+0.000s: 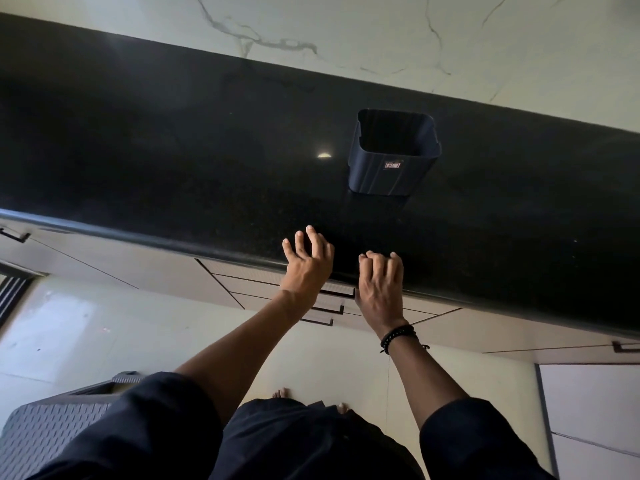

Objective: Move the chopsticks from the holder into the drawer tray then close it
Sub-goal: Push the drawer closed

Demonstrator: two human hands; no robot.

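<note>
Closing step looks done: holder (394, 150) beyond the 2 hands appears empty, no chopsticks in view, top drawer (263, 289) beneath them flush; left hand (306, 263) spread open, right hand (379, 285) loosely curled, holding nothing; next, likely just withdraw.

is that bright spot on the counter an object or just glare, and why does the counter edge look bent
Head view: the bright spot left of the holder looks like a light reflected in the glossy black counter, not an object. Head view: the counter's front edge bows from the wide-angle lens. Head view: the holder's inside is too dark to read.
</note>
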